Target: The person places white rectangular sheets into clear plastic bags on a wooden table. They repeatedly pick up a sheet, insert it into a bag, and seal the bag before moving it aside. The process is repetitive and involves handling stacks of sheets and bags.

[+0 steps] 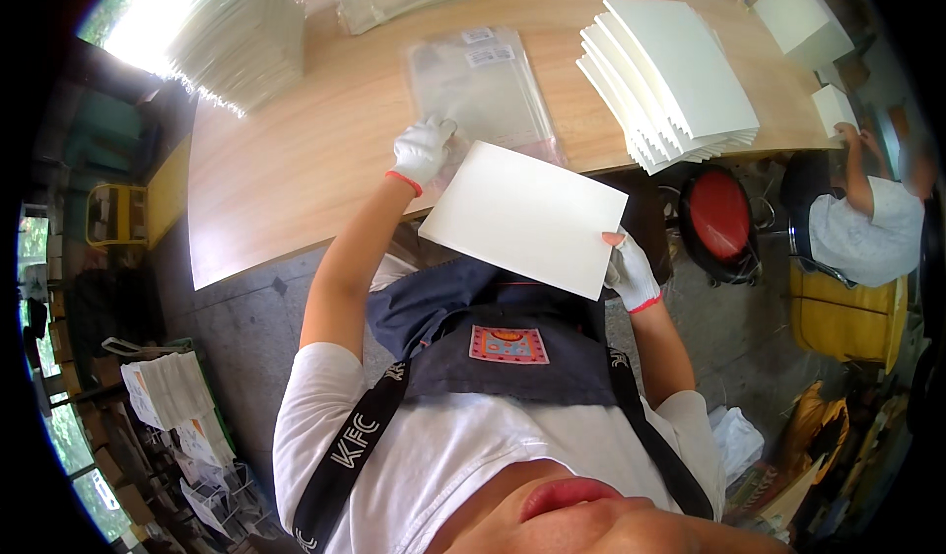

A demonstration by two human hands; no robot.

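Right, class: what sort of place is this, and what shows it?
Probably a packing workshop: clear plastic sleeves, a stack of white boards and another worker beside the wood-grain table.

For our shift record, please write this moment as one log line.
left hand: at bags, near left corner | right hand: holds panel by right edge | table: white stack on right

Looking steeply down from head height, through the left one of two worn fisheye lenses. Facing over the tabletop (256, 189), and catching its far part at the upper edge. Taking in the apron (443, 377) from very near, at the lower middle. Showing the left hand (422, 152) and the right hand (633, 272) close to the centre. Bending straight edges toward the rim.
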